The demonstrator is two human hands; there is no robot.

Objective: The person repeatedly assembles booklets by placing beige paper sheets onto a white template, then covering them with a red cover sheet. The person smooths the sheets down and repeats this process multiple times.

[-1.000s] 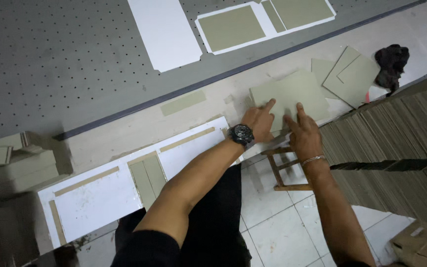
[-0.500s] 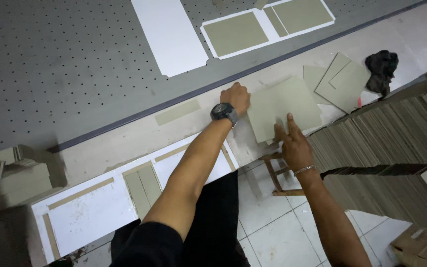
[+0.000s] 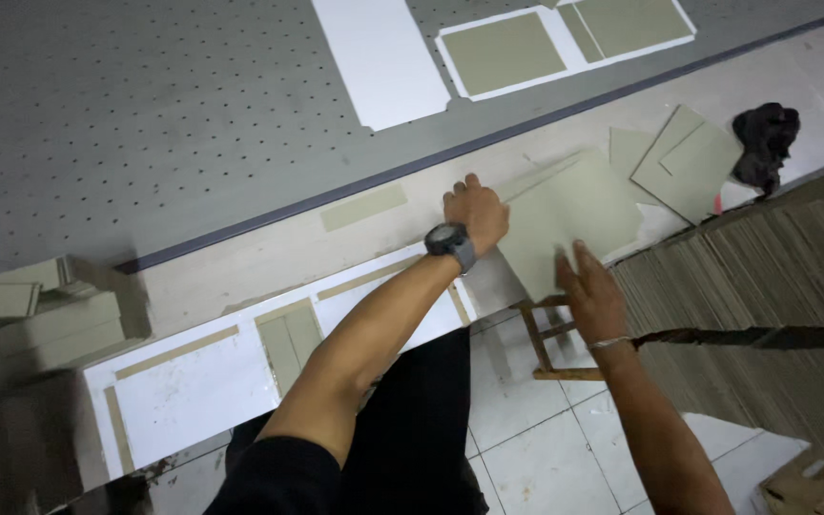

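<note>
My left hand point(image 3: 477, 212), with a dark watch point(image 3: 450, 243) on its wrist, is closed on the left corner of a large grey board point(image 3: 579, 205) lying on the pale bench. The board's top edge looks slightly lifted. My right hand point(image 3: 591, 298), with a thin bracelet on its wrist, rests flat on the board's lower edge with its fingers spread. The two hands are about a hand's width apart.
More loose grey boards point(image 3: 684, 157) and a black cloth point(image 3: 765, 143) lie to the right. A tall stack of boards point(image 3: 746, 286) stands at right, a wooden stool point(image 3: 550, 348) below. A perforated grey table point(image 3: 145, 114) holds white sheets point(image 3: 383, 57). A white sheet with grey pieces point(image 3: 202, 381) lies near me.
My left hand has moved up and left, away from my right hand, and closed on the board's corner. My right hand has slid down to the board's lower edge.
</note>
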